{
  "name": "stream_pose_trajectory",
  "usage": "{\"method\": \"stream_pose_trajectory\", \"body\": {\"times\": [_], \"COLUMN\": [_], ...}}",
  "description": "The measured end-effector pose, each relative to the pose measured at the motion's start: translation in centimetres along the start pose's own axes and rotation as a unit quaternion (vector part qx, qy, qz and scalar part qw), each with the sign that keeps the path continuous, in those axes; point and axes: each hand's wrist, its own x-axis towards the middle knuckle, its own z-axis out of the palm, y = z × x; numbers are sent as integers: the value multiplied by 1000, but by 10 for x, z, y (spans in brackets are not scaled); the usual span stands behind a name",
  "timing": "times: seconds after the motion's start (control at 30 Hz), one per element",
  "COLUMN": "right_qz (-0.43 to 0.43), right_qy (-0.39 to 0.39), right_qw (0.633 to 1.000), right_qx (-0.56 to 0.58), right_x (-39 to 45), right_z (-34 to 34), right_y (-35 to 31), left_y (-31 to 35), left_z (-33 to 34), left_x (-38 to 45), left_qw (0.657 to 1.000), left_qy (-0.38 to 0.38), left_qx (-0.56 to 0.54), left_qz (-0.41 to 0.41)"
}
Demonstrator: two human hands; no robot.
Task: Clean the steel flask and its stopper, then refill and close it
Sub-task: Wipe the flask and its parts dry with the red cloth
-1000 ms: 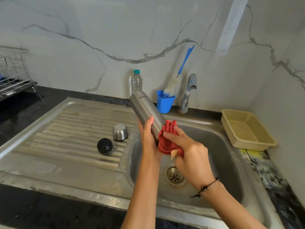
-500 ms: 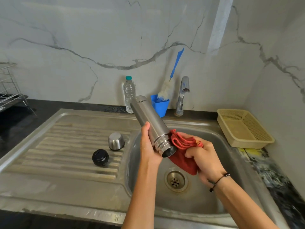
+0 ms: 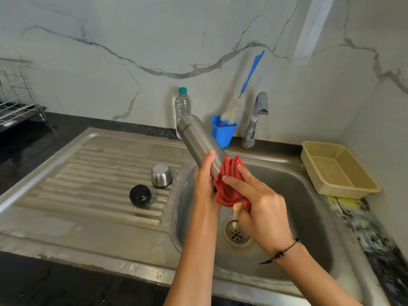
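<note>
Fingers (image 3: 234, 182) press red cloth (image 3: 227, 184) onto flask (image 3: 198, 142).

Dark stone surface (image 3: 66, 281) with inset steel sink (image 3: 110, 235), black stopper (image 3: 140, 195) and steel cup (image 3: 161, 175) on drainboard, cup at 1 o'clock of stopper, beige basket (image 3: 340, 171) at 3 o'clock, wire rack (image 3: 15, 102) at 9 o'clock.

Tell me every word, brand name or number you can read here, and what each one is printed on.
"MILTON", or close to it: on the steel flask near its base, upside down to the camera and partly blurred, so the spelling is uncertain.
Plastic water bottle: no legible text.
Black stopper, steel cap, blue cup: no writing visible.
</note>
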Motion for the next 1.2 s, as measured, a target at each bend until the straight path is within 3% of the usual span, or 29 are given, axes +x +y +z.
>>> {"method": "stream_pose_trajectory", "body": {"times": [0.1, 0.27, 0.43, 0.57, 0.7, 0.8, 0.87, 1.0, 1.2], "right_qz": [91, 248, 304, 268, 96, -38, -90, -53, 92], "right_qy": [-4, -33, -37, -62, 42, 17, 2, 0, 7], "right_qw": [989, 934, 887, 906, 975, 998, 995, 998, 981], "right_qx": [115, 254, 344, 321, 195, 43, -48, -28, 168], "right_x": [8, 18, 17, 17, 10, 2, -5, -8, 5], "right_z": [-4, -12, -9, -16, -24, -19, -9, -2, -6], "right_y": [4, 5, 10, 16, 16, 14, 11, 13, 19], "left_y": [4, 3, 2, 11, 22, 21, 18, 12, 6], "left_z": [14, 24, 22, 14, 2, 6, 12, 16, 22], "left_x": [-18, -24, -21, -22, -17, -17, -19, -19, -23], "left_qw": [999, 996, 995, 999, 995, 996, 998, 999, 996], "left_qy": [11, -12, -18, -8, -11, -25, 13, 35, -2], "left_qx": [-43, -80, -72, -10, 51, 54, 45, -2, -89], "left_qz": [21, 38, 61, 48, 88, 68, 45, 22, 29]}}
